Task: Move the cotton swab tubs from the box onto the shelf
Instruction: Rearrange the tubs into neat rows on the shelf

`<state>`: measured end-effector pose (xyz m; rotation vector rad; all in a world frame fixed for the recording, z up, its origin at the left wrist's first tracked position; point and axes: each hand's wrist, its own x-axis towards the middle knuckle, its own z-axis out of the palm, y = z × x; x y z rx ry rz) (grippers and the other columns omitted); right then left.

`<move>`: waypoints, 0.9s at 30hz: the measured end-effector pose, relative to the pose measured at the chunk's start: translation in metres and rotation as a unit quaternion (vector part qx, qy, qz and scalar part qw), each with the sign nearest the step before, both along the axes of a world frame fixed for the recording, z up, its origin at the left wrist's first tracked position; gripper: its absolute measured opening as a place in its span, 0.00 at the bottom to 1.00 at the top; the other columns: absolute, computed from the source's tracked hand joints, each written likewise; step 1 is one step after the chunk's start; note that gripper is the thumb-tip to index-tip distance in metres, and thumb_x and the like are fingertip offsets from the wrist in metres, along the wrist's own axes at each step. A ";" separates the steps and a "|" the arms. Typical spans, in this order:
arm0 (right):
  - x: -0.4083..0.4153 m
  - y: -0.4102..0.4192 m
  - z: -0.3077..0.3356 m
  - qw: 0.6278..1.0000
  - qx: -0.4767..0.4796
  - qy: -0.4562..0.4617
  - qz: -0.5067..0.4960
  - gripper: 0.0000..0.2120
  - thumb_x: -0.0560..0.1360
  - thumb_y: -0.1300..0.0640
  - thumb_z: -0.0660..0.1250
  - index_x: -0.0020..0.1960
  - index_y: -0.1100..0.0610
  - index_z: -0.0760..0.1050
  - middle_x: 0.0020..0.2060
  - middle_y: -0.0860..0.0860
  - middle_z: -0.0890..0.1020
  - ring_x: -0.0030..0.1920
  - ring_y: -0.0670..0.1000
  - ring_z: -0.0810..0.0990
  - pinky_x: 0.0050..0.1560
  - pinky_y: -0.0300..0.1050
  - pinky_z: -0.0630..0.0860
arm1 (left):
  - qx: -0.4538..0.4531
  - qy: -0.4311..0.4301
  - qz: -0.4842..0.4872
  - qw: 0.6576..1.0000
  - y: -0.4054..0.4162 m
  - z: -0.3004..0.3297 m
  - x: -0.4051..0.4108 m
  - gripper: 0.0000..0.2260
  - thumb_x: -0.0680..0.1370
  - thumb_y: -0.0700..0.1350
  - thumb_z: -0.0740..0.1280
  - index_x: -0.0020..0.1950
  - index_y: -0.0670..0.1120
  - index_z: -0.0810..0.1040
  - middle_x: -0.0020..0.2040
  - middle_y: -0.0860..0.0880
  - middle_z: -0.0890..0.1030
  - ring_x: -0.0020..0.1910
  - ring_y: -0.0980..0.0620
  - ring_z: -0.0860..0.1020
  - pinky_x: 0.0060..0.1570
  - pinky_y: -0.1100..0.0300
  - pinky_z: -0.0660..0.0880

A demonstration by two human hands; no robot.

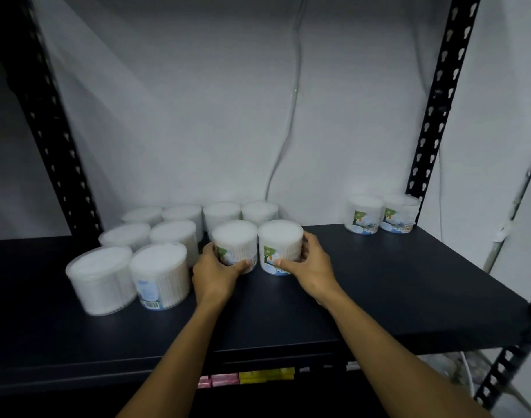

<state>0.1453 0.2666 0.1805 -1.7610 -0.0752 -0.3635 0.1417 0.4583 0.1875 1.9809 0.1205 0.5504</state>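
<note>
Shelf [379,285]: twelve tubs stand | your left hand [216,274] and right hand [308,267] each grip one | box unseen, remainder unknown.

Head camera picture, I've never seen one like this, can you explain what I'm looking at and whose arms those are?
The single picture comes from a camera worn on a person's head, looking forward and down, so the two bare arms are the wearer's own. There is no machine. In front is a dark shelf on a black metal rack. The left hand grips one tub of cotton swabs and the right hand grips another tub beside it; both appear to stand on the shelf. More tubs stand grouped at the left, and two more at the back right.
</note>
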 end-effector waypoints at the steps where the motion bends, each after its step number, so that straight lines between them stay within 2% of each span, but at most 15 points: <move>1: -0.004 -0.004 0.000 1.000 -0.002 -0.001 -0.002 0.38 0.62 0.56 0.81 0.67 0.49 0.67 0.57 0.45 0.78 0.56 0.46 0.78 0.54 0.41 0.77 | 0.004 0.003 -0.005 1.000 -0.001 0.001 -0.002 0.30 0.62 0.50 0.80 0.61 0.45 0.74 0.57 0.48 0.81 0.54 0.49 0.79 0.50 0.58 0.75; 8: -0.029 -0.040 -0.001 0.999 -0.023 -0.005 -0.022 0.39 0.61 0.55 0.81 0.67 0.48 0.66 0.56 0.45 0.78 0.56 0.46 0.78 0.54 0.40 0.77 | 0.013 0.024 -0.050 0.998 -0.012 0.002 -0.012 0.35 0.62 0.50 0.81 0.63 0.43 0.69 0.60 0.45 0.79 0.56 0.49 0.78 0.52 0.60 0.74; 13: -0.042 -0.070 0.000 0.999 -0.017 -0.006 -0.038 0.39 0.61 0.56 0.81 0.67 0.49 0.67 0.56 0.45 0.77 0.56 0.46 0.78 0.55 0.39 0.76 | 0.004 0.029 -0.082 0.996 -0.039 0.004 -0.018 0.32 0.61 0.47 0.81 0.61 0.44 0.70 0.59 0.46 0.79 0.51 0.54 0.75 0.51 0.62 0.72; 20: -0.050 -0.121 0.001 0.997 -0.019 -0.006 -0.076 0.38 0.61 0.55 0.81 0.66 0.48 0.67 0.57 0.46 0.78 0.56 0.45 0.79 0.53 0.39 0.77 | -0.016 0.034 -0.154 0.987 -0.102 0.006 -0.014 0.30 0.62 0.45 0.81 0.58 0.47 0.70 0.58 0.47 0.79 0.49 0.55 0.75 0.49 0.63 0.71; 27: -0.055 -0.195 0.002 0.990 -0.022 -0.008 -0.139 0.38 0.61 0.56 0.81 0.67 0.50 0.67 0.58 0.46 0.78 0.56 0.46 0.79 0.53 0.39 0.77 | 0.016 0.035 -0.235 0.971 -0.170 0.004 0.008 0.34 0.65 0.46 0.79 0.67 0.45 0.70 0.62 0.47 0.78 0.53 0.55 0.75 0.53 0.63 0.71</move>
